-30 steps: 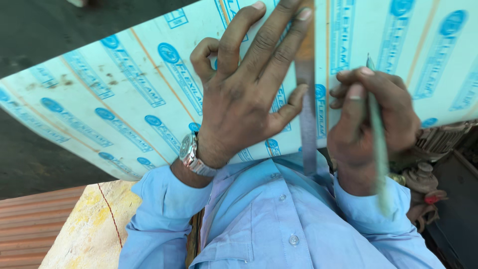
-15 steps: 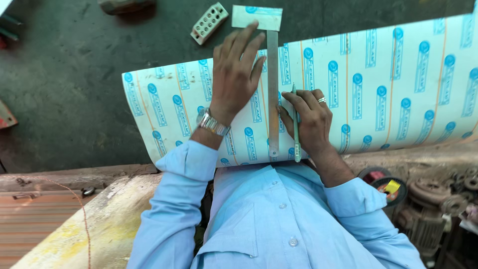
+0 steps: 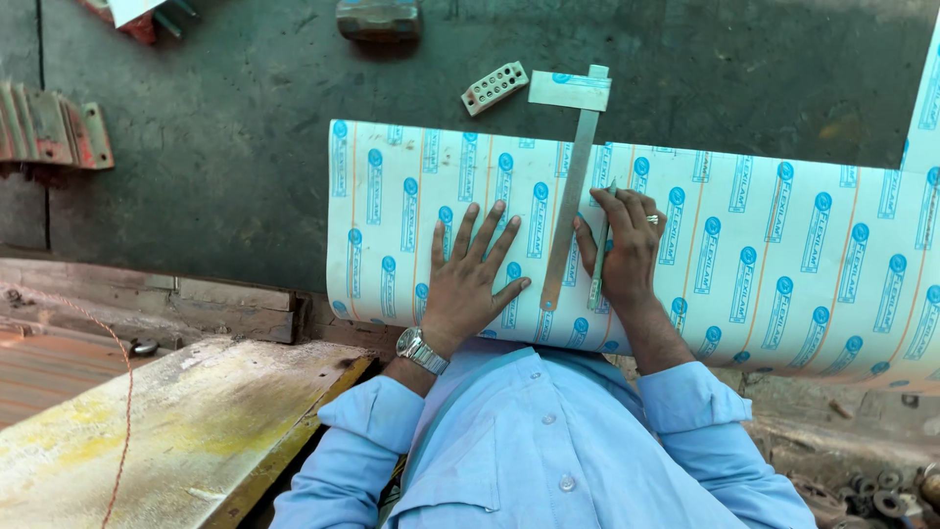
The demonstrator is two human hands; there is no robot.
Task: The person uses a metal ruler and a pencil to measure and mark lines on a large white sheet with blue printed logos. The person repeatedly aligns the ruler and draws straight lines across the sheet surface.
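**Hands flat on a printed sheet, square between them**

A white laminate sheet (image 3: 764, 245) with blue printed marks lies across the dark floor (image 3: 196, 176); the left hand (image 3: 475, 284) presses on it, fingers spread wide and flat, gripping nothing; just right of it a metal T-square (image 3: 571, 186) lies along the sheet; the right hand (image 3: 625, 250) rests beside the blade, fingers curled around a thin green scribing tool (image 3: 598, 263).

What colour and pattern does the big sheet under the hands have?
White laminate sheet with repeated blue logos and thin orange lines, seen best in the head view.
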